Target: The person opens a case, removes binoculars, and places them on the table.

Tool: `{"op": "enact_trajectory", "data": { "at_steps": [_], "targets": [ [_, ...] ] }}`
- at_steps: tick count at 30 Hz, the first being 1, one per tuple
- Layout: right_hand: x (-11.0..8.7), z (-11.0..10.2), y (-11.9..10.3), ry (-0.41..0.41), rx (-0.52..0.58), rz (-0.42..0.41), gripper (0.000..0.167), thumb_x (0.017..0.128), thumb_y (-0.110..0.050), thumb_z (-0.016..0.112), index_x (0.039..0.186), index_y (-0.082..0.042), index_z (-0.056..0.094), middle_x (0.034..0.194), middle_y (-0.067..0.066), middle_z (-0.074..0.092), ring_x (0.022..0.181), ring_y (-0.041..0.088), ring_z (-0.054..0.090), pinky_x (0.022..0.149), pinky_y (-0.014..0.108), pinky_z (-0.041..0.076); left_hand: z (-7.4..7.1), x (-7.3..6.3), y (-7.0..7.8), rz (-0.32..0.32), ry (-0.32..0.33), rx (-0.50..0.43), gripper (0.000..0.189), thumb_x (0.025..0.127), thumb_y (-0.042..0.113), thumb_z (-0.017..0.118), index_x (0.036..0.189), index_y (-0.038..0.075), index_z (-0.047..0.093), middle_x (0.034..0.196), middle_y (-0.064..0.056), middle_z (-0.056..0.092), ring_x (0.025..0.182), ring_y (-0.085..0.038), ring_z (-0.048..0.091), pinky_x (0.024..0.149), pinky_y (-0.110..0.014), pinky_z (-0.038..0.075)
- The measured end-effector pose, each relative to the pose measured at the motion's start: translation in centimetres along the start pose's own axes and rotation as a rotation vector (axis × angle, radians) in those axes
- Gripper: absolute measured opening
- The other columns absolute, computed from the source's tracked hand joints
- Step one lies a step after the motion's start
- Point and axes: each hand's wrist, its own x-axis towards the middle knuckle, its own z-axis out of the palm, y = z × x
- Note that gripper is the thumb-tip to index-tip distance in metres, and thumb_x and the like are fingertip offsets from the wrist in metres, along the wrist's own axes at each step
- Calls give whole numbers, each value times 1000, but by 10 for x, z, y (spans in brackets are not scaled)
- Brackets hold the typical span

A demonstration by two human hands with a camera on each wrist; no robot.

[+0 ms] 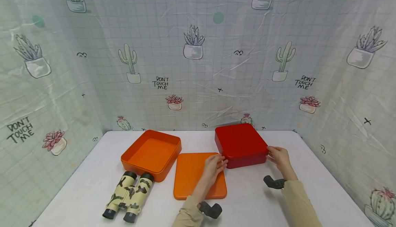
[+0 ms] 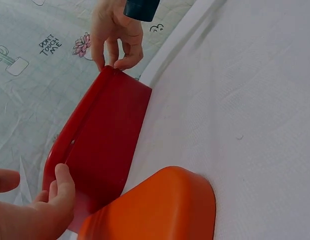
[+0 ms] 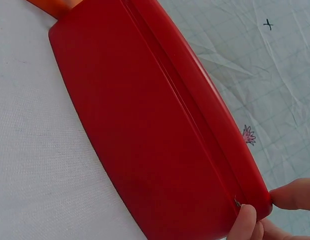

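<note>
A red square box (image 1: pixel 242 139) with its lid on sits at the back right of the white table. My right hand (image 1: pixel 279 156) is at its front right corner. In the right wrist view, the thumb and fingers (image 3: pixel 243 222) pinch the rim of the red lid (image 3: pixel 215 95) there. At the front left corner is my left hand (image 1: pixel 211 170), its fingertips against or very near the box's side. Its thumb stands apart from the box in the left wrist view. Under the left hand lies a flat orange lid (image 1: pixel 188 175).
An open orange box (image 1: pixel 151 154) stands at the back left, with nothing inside it. Camouflage binoculars (image 1: pixel 128 196) lie in front of that box. A patterned curtain (image 1: pixel 198 75) hangs behind and on both sides of the table (image 1: pixel 247 203).
</note>
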Motion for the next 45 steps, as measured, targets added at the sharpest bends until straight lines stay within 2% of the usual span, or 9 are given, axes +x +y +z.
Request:
{"op": "enact_trajectory", "data": {
  "at_steps": [9,15,21,29,34,38,45],
  "targets": [
    [1,-2,-1,-7,-22,23,52,90,-19,48,126,16,36,114,26,50,67,1,52,64,20,53,3,-2,0,48,-19,52,41,93,14,42,123,-13,37,113,-24,53,98,-25,61,89,-34,47],
    [-3,-3,-2,-6,-9,37,52,88,-18,50,125,17,37,105,23,55,65,3,54,63,20,53,8,-4,2,64,2,73,36,90,12,43,114,-15,42,102,-21,55,87,-19,63,86,-33,49],
    [0,-4,0,-23,12,42,53,88,-16,50,125,19,35,85,6,58,65,4,53,60,18,52,7,-2,1,39,7,30,44,92,15,42,123,-14,32,111,-24,50,90,-20,63,88,-35,48],
    [0,-5,-1,-62,72,34,49,89,-16,47,122,18,36,69,-5,52,59,3,52,59,14,50,8,-2,7,-5,-11,-71,50,93,21,41,128,-11,27,119,-26,45,95,-25,59,92,-38,45],
    [0,-5,-3,-109,83,8,51,90,-17,46,124,19,33,71,-5,51,60,2,52,60,14,49,8,-1,9,-3,-24,-128,49,91,22,42,126,-11,30,118,-25,45,91,-24,60,93,-40,44],
    [0,-5,-5,-113,70,12,54,90,-16,46,127,20,29,72,-5,52,60,2,52,59,14,49,7,0,10,-10,-19,-165,46,91,20,42,124,-10,31,112,-23,50,91,-23,62,92,-41,44],
    [1,-7,-9,-119,59,23,48,89,-15,49,121,19,35,66,-5,50,58,1,50,57,14,49,6,-2,12,2,-45,-203,50,91,21,43,127,-11,29,116,-25,46,97,-25,61,93,-40,43]
  ]
}}
